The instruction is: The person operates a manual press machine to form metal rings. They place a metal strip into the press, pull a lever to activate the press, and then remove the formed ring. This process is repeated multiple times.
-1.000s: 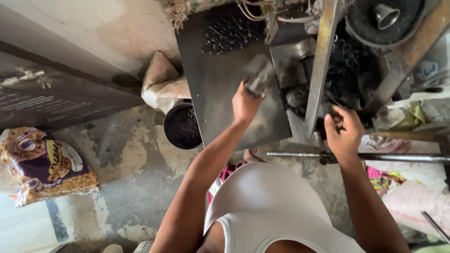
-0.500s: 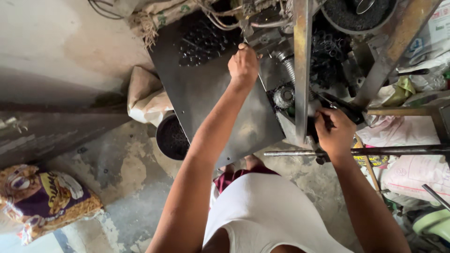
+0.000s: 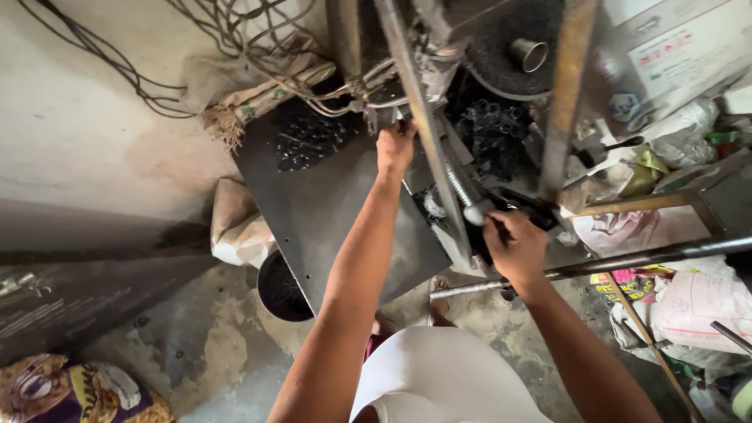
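the left hand (image 3: 395, 147) pinches a small part at the machine's (image 3: 470, 157) top edge, at twelve o'clock from the sloped steel plate (image 3: 329, 211), while the right hand (image 3: 515, 247) clenches a black lever (image 3: 526, 205) at three o'clock, likely stiff, heavy, best gripped at its end.

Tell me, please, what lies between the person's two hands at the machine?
In the head view, a slanted metal bar with a coiled spring beside it runs between the left hand and right hand.
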